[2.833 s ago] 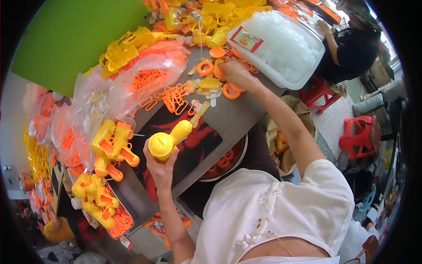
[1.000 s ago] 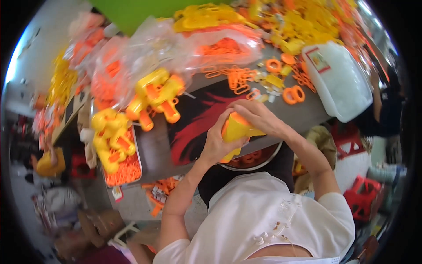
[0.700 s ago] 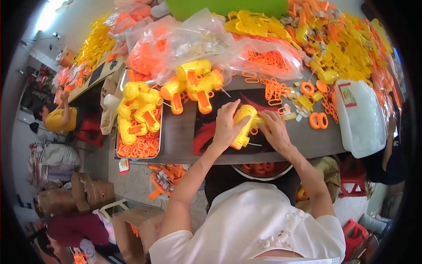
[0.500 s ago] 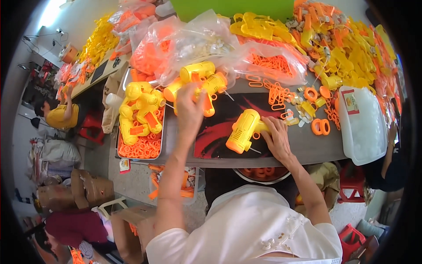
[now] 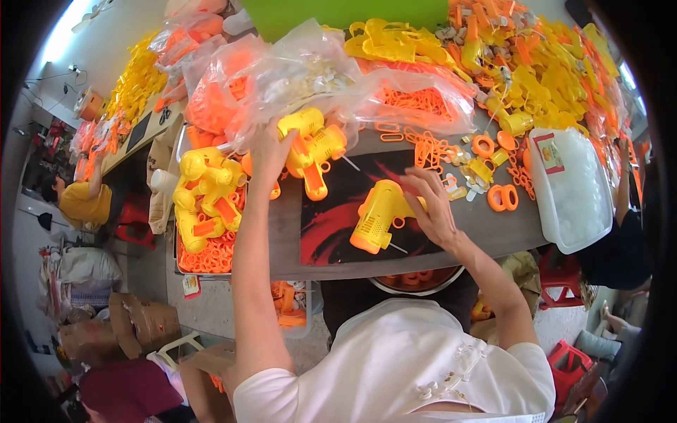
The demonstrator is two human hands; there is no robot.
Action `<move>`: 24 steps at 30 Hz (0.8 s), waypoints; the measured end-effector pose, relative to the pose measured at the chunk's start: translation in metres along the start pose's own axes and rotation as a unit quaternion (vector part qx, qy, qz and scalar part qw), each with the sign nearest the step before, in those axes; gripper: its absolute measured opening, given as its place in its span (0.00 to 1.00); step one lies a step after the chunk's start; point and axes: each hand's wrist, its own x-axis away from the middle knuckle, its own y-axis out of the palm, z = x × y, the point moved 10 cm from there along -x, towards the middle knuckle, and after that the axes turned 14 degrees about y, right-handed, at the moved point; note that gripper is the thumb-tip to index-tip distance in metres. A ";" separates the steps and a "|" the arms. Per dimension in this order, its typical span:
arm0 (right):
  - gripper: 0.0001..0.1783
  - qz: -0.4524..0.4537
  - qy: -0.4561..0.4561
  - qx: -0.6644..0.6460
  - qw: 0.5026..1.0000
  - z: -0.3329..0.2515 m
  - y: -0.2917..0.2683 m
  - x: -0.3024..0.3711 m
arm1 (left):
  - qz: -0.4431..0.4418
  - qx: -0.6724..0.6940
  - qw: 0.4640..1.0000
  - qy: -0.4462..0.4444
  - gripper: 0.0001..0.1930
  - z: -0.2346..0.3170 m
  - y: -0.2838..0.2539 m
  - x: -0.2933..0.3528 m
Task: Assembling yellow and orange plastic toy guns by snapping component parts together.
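A yellow toy gun (image 5: pixel 381 215) with an orange end and a thin metal rod lies on the black-and-red mat (image 5: pixel 321 240). Over its handle end hovers my right hand (image 5: pixel 434 211), open, its fingers apart; contact cannot be made out. My left hand (image 5: pixel 268 155) reaches down left of other yellow toy guns (image 5: pixel 310 158) at the mat's far left corner. It covers most of another toy gun, whose orange parts peek out around it. The fingertips there are hidden, so a grip cannot be confirmed.
Left stands a metal tray (image 5: pixel 178 264) of toy guns and orange rings. Plastic bags (image 5: pixel 296 63) of parts line the back. Orange links (image 5: pixel 430 151) and rings (image 5: pixel 502 198) lie right, beside a white tub (image 5: pixel 575 197). A bowl (image 5: pixel 416 282) sits below the table edge.
My left hand has moved left off the tops of the toy guns to their left side. My right hand has loosened and lifted from the handle of the toy gun on the mat.
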 end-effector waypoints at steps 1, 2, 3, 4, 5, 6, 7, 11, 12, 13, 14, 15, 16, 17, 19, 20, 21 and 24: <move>0.16 0.003 -0.017 -0.021 1.000 -0.005 0.001 -0.013 | -0.002 0.004 1.000 0.005 0.26 0.009 -0.002 0.006; 0.16 0.006 -0.012 -0.018 1.000 -0.006 0.004 -0.028 | 0.003 -0.011 1.000 0.018 0.25 0.020 -0.008 0.014; 0.16 -0.017 -0.016 -0.021 0.999 -0.011 0.013 -0.044 | 0.011 -0.028 0.999 0.028 0.25 0.029 -0.016 0.027; 0.15 -0.041 -0.023 -0.027 0.999 -0.017 0.024 -0.059 | 0.010 -0.030 0.999 0.028 0.25 0.036 -0.023 0.042; 0.15 -0.041 -0.025 -0.029 0.998 -0.019 0.034 -0.072 | 0.017 -0.047 0.998 0.025 0.24 0.042 -0.030 0.057; 0.14 -0.060 -0.039 -0.036 0.997 -0.022 0.050 -0.084 | 0.024 -0.063 0.997 0.022 0.22 0.048 -0.036 0.070; 0.13 -0.077 -0.050 -0.042 0.995 -0.023 0.065 -0.091 | 0.023 -0.063 0.997 0.023 0.22 0.052 -0.036 0.080; 0.14 -0.120 -0.046 0.048 0.991 -0.014 0.112 -0.114 | 0.005 -0.071 0.997 0.006 0.20 0.049 -0.032 0.108; 0.14 -0.120 -0.047 0.049 0.990 -0.018 0.116 -0.121 | 0.015 -0.134 0.990 0.045 0.19 0.058 -0.038 0.107; 0.15 -0.032 -0.147 0.100 0.984 -0.039 0.107 -0.124 | 0.031 -0.119 0.992 0.036 0.17 0.057 -0.041 0.104; 0.16 0.056 -0.243 0.150 0.957 -0.057 0.099 -0.122 | 0.032 -0.116 0.992 0.037 0.17 0.058 -0.041 0.096; 0.16 0.054 -0.243 0.153 0.956 -0.054 0.102 -0.130 | 0.046 -0.061 0.996 0.052 0.16 0.063 -0.044 0.083; 0.16 0.070 -0.214 0.251 0.942 -0.044 0.110 -0.143 | 0.059 -0.005 0.996 0.067 0.15 0.068 -0.046 0.070; 0.16 0.085 -0.182 0.346 0.916 -0.032 0.115 -0.153 | 0.049 0.015 0.997 0.059 0.13 0.069 -0.040 0.055; 0.15 0.053 -0.167 0.358 0.917 -0.014 0.113 -0.163 | 0.044 0.020 0.994 0.097 0.13 0.069 -0.015 0.019; 0.13 0.024 -0.161 0.355 0.921 -0.014 0.118 -0.168 | 0.023 0.009 0.995 0.095 0.12 0.062 -0.003 0.005; 0.13 0.023 -0.162 0.360 0.919 -0.012 0.119 -0.169 | 0.002 0.005 0.995 0.096 0.12 0.056 0.016 -0.009; 0.10 0.042 -0.163 0.362 0.917 -0.010 0.113 -0.170 | -0.005 -0.121 0.972 0.203 0.09 0.061 0.053 -0.044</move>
